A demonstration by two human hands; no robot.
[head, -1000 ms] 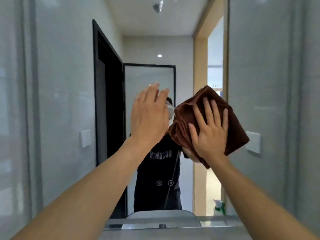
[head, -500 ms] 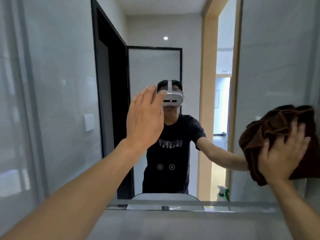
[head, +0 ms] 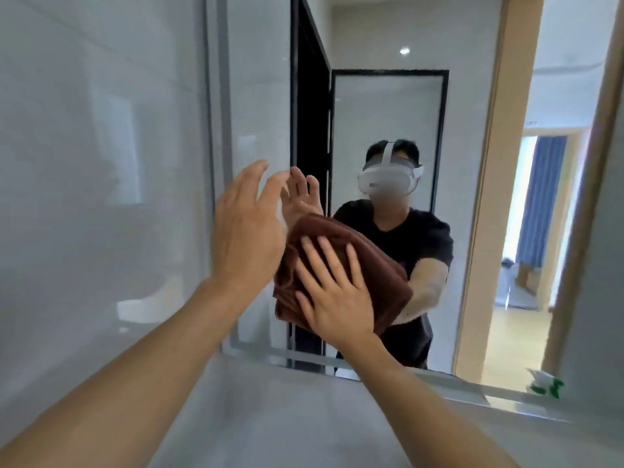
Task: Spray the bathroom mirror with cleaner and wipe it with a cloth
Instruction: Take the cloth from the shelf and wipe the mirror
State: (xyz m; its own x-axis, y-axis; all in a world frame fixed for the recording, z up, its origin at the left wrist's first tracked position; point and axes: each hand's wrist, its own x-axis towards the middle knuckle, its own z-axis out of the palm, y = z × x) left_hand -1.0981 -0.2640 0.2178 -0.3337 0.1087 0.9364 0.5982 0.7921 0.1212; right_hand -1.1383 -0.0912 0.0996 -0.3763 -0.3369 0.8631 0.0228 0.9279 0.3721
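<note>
The bathroom mirror [head: 388,113] fills the wall ahead and reflects a person in a dark shirt with a white headset. A folded brown cloth [head: 374,271] lies flat against the lower middle of the glass. My right hand [head: 334,295] presses it there with straight, spread fingers. My left hand [head: 246,228] is raised just left of the cloth, fingers straight, palm toward the glass near the mirror's left edge. The white and green top of the spray bottle [head: 545,383] shows in the reflection at the lower right.
A pale glossy wall [head: 101,163] stands to the left of the mirror. A grey ledge [head: 287,417] runs below the mirror's lower edge. The reflection shows a black door frame and a wooden doorway leading to a bright room.
My right hand has swept the cloth from the far right of the mirror back to the lower middle, beside my left hand. The view has swung to the left.
</note>
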